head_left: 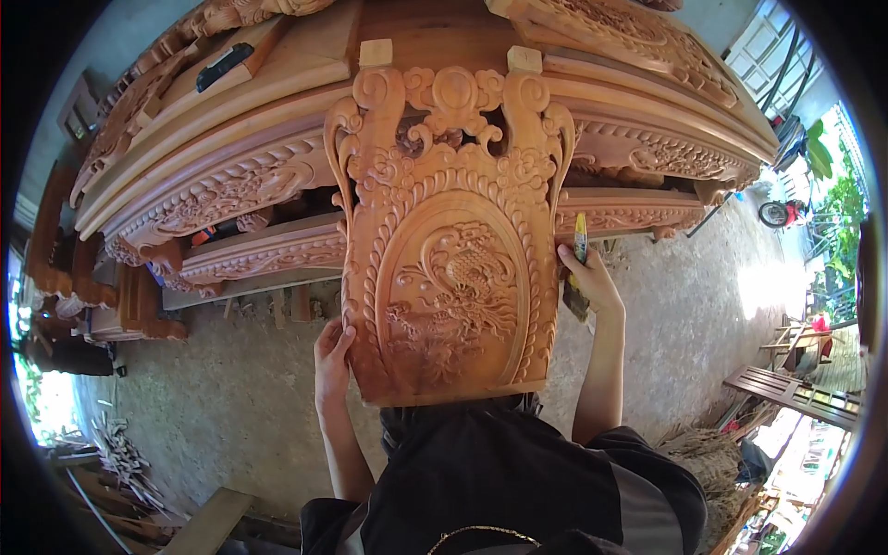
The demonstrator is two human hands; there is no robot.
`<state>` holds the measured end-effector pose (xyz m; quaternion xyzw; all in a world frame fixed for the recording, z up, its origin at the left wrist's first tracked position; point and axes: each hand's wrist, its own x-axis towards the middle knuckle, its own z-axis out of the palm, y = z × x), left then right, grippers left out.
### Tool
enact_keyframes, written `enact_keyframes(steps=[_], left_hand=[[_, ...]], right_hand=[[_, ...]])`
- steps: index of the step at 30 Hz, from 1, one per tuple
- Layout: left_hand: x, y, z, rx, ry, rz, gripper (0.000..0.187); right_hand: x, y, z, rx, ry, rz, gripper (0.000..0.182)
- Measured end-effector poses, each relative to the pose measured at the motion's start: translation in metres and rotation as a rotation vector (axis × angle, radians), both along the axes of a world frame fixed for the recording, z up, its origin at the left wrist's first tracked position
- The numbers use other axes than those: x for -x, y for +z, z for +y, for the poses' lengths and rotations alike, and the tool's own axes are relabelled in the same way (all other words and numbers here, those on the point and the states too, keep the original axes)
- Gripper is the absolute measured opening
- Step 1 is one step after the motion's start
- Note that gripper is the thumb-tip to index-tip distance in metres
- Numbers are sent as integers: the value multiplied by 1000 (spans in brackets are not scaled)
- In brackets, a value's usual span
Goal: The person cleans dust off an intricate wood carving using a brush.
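Observation:
A carved wooden panel [462, 305], like a chair back with scrollwork at the top and a dragon relief in an oval, leans in front of my torso. My left hand [332, 365] grips its lower left edge, thumb on the front and the other fingers partly hidden behind. On the opposite side, my right hand [594, 282] is closed around a brush [580, 242] with a yellow handle; its dark bristles point down beside the panel's right edge. Two pale wood blocks [376, 53] sit by the panel's upper corners.
Behind the panel stands large carved wooden furniture [231, 185] with moulded edges. A dark tool [225, 67] lies on its top at left. Scrap wood [129, 458] is piled on the concrete floor [231, 398] at lower left. A slatted wooden piece [794, 396] and a motorbike [780, 214] are at right.

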<state>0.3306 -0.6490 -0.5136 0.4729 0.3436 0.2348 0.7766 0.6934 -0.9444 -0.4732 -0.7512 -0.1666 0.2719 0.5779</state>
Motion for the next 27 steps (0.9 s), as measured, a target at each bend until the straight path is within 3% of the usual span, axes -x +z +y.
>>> enact_keyframes(steps=[9, 15, 18, 20, 22, 24, 25, 27], left_hand=[[-21, 8, 2, -50, 92, -81, 35], [-29, 21, 12, -51, 42, -114, 36], [-32, 24, 10, -127, 41, -54, 36], [-32, 23, 6, -177, -1, 150, 42], [-39, 23, -5, -200, 53, 180, 47], [-45, 26, -12, -246, 143, 214, 47], [-48, 3, -7, -449, 234, 278, 51], [-48, 13, -15, -512, 265, 314, 52]], right_hand=[[24, 25, 4, 79, 19, -60, 43], [15, -2, 0, 136, 118, -110, 43], [29, 11, 4, 154, 166, -134, 41], [31, -3, 7, 120, 154, -145, 40], [35, -12, 10, -32, 51, -265, 40], [39, -11, 10, -22, 50, -314, 40], [40, -12, 11, 10, 3, -285, 41], [40, -22, 12, 41, -80, -354, 43]])
